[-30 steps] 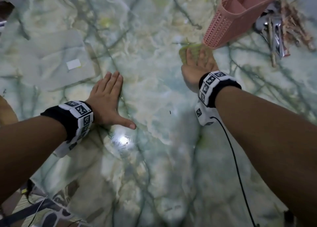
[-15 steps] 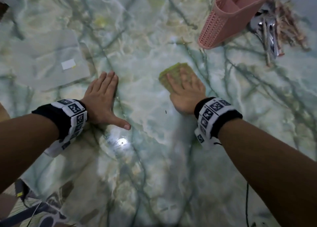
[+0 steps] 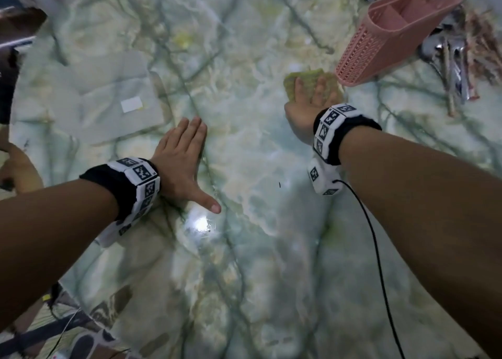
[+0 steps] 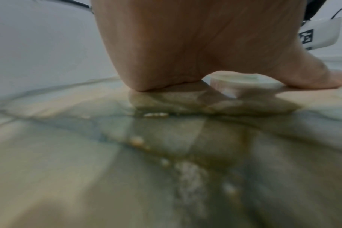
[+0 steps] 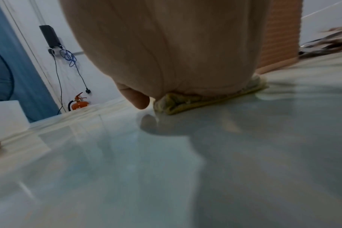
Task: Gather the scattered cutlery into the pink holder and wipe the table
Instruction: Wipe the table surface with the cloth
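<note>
Nearest, the left hand (image 3: 179, 165) lies palm-down on the marble table (image 3: 244, 277), its four fingers straight and pressed together, thumb stuck out wide to the side, forearm angled in from the lower left. Farther out, the right hand (image 3: 309, 103) stretches forward on an extended arm and presses flat on a yellow-green cloth (image 3: 307, 78), fingers straight and slightly spread over it; the thumb hangs off the cloth's edge, just above the tabletop in the right wrist view. Just beyond the cloth stands the pink holder (image 3: 394, 32), nearly touching it. Behind the holder, the cutlery (image 3: 451, 59) lies in a loose heap on the table.
</note>
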Action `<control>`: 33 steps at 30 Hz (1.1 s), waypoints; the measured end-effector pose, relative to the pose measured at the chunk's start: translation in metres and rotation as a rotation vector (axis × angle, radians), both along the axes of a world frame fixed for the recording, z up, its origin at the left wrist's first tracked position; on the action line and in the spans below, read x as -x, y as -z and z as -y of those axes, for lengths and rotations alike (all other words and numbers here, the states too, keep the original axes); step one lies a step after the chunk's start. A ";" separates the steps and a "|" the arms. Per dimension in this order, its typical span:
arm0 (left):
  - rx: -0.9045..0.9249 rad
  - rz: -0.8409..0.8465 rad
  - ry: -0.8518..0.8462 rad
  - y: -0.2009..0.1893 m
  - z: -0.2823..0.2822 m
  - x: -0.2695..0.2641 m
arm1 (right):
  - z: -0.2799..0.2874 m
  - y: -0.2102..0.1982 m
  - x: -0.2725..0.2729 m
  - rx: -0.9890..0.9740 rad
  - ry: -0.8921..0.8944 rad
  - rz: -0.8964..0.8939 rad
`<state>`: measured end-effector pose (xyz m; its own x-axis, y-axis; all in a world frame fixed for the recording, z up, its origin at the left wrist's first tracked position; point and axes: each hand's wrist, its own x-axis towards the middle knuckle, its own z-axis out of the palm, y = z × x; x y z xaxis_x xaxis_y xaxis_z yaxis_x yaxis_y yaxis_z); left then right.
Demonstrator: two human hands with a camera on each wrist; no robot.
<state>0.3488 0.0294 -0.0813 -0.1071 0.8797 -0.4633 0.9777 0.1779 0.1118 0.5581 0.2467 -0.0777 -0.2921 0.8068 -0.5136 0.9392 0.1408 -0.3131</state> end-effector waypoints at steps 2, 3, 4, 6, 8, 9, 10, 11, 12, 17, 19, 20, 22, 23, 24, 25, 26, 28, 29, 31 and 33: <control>-0.003 0.002 0.000 0.001 0.000 0.001 | -0.003 0.000 0.019 -0.014 -0.017 0.007; -0.008 0.001 0.000 0.001 0.000 0.001 | -0.003 -0.002 0.027 -0.022 -0.075 0.028; -0.013 0.000 -0.003 0.001 0.000 0.001 | -0.003 -0.003 0.035 -0.023 -0.134 0.037; -0.021 0.000 -0.009 0.002 0.000 0.002 | 0.006 0.001 0.052 -0.075 -0.325 0.086; -0.036 0.000 -0.014 0.001 0.000 0.001 | 0.032 0.009 0.067 -0.129 -0.523 0.110; -0.036 0.000 -0.013 0.001 0.001 0.001 | 0.052 0.010 0.067 -0.122 -0.585 0.114; -0.035 0.000 -0.013 0.000 0.001 0.000 | 0.075 0.010 0.061 -0.123 -0.640 0.107; -0.038 -0.003 -0.016 0.000 0.002 0.000 | 0.097 0.007 0.048 -0.118 -0.686 0.097; -0.044 -0.001 -0.020 0.000 0.002 0.000 | 0.115 0.004 0.030 -0.099 -0.724 0.101; -0.064 -0.016 -0.028 -0.002 0.004 -0.001 | 0.107 0.006 -0.084 -0.069 -0.389 0.197; -0.060 -0.029 -0.021 -0.002 0.005 -0.003 | 0.089 0.005 -0.128 -0.083 -0.269 0.257; -0.060 -0.033 -0.018 -0.003 0.005 -0.003 | 0.084 0.002 -0.148 -0.098 -0.258 0.286; -0.058 -0.036 -0.006 -0.006 0.006 -0.006 | 0.090 -0.006 -0.181 -0.117 -0.265 0.334; -0.051 -0.034 -0.012 -0.008 0.005 -0.005 | 0.095 -0.009 -0.190 -0.119 -0.263 0.343; -0.053 -0.027 -0.007 -0.009 0.005 -0.005 | 0.102 -0.010 -0.199 -0.122 -0.241 0.346; -0.067 -0.019 0.012 -0.012 0.005 -0.006 | 0.106 -0.007 -0.205 -0.127 -0.237 0.349; -0.089 -0.018 0.044 -0.015 0.005 -0.009 | 0.109 -0.003 -0.210 -0.125 -0.245 0.351; -0.128 -0.012 0.126 -0.023 0.011 -0.025 | 0.111 0.008 -0.218 -0.130 -0.275 0.344; -0.135 0.002 0.153 -0.027 0.015 -0.037 | 0.110 0.013 -0.222 -0.141 -0.293 0.343; -0.104 0.004 0.183 -0.031 0.025 -0.068 | 0.111 0.014 -0.223 -0.138 -0.284 0.327; -0.051 -0.021 0.189 -0.029 0.031 -0.099 | 0.115 0.012 -0.225 -0.166 -0.322 0.325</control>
<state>0.4482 -0.0021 -0.0519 0.0531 0.9074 -0.4169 0.9953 -0.0145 0.0953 0.7830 0.1318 -0.0893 -0.3861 0.7806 -0.4915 0.8853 0.4632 0.0403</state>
